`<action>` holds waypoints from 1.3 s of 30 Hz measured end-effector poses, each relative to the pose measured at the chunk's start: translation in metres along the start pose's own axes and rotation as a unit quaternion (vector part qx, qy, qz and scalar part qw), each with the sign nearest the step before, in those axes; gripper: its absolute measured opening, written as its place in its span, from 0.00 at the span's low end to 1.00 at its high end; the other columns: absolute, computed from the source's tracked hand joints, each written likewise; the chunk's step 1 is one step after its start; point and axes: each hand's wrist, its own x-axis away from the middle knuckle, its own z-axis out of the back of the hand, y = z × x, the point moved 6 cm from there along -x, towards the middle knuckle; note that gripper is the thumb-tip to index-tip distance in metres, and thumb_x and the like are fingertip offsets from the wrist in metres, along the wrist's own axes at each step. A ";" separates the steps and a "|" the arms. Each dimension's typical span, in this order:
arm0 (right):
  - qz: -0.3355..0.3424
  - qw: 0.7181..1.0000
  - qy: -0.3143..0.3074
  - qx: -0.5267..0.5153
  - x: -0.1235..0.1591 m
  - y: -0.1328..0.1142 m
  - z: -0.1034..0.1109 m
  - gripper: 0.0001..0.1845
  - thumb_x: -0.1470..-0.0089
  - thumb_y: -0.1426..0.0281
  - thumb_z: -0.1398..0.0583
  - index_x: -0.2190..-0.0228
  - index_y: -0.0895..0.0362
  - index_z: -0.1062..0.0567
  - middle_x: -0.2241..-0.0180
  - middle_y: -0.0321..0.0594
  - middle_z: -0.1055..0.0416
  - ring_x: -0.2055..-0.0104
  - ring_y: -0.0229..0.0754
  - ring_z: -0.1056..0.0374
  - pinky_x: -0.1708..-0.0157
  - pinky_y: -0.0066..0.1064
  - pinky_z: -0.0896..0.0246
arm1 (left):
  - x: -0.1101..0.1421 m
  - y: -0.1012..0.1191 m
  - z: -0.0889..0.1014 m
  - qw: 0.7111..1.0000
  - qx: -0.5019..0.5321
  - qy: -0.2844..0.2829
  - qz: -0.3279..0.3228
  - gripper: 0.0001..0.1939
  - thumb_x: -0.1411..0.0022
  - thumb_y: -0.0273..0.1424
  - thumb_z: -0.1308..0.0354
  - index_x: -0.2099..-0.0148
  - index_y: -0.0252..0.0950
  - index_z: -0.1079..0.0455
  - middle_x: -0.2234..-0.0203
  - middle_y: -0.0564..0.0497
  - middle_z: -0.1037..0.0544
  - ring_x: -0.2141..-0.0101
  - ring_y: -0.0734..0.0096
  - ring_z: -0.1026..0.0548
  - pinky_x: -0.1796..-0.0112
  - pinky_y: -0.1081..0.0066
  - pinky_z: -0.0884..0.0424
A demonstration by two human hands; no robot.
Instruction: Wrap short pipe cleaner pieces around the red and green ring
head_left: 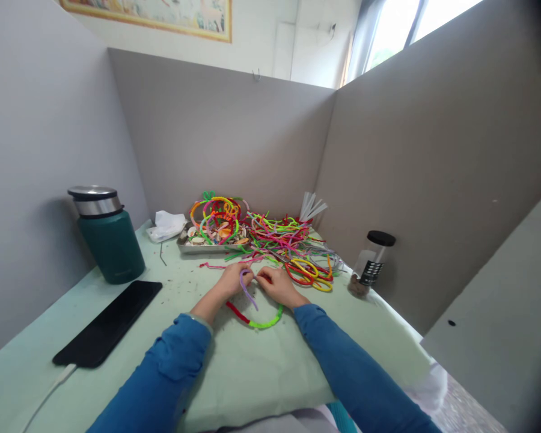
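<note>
My left hand (234, 280) is closed, its fingers pinching a purple pipe cleaner (249, 293) that curves over them and hangs down in a hook. Close beside it, my right hand (278, 285) is closed too, with its fingertips meeting the purple pipe cleaner near the left fingers. Below both hands, a ring of twisted red and green pipe cleaner (265, 325) curves over the cloth. Its upper part is hidden by the hands, so I cannot tell how it joins the purple piece.
Behind the hands lie a heap of loose pipe cleaners (279, 234), yellow and red loops (313, 273) and a metal tray (207, 248) with shells and finished rings. A green bottle (110, 240) and a phone (110, 325) are left; a black-lidded jar (370, 264) is right. Partitions (225, 120) enclose the table.
</note>
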 end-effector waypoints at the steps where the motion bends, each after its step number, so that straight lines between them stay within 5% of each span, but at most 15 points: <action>1: 0.000 1.000 -0.001 0.001 0.000 0.000 0.000 0.09 0.45 0.66 0.45 0.72 0.57 0.26 0.76 0.36 0.30 0.74 0.35 0.39 0.73 0.25 0.49 | 0.000 -0.001 0.000 1.000 0.002 -0.001 0.000 0.10 0.50 0.29 0.50 0.72 0.31 0.29 0.80 0.49 0.26 0.79 0.74 0.32 0.76 0.75 0.39; 39: -0.011 0.999 -0.016 0.026 -0.001 0.000 -0.001 0.08 0.46 0.68 0.45 0.72 0.57 0.27 0.76 0.35 0.30 0.75 0.34 0.39 0.74 0.24 0.51 | -0.002 -0.009 -0.006 1.000 0.008 -0.007 0.000 0.09 0.48 0.32 0.49 0.73 0.31 0.31 0.81 0.48 0.27 0.79 0.74 0.33 0.76 0.75 0.41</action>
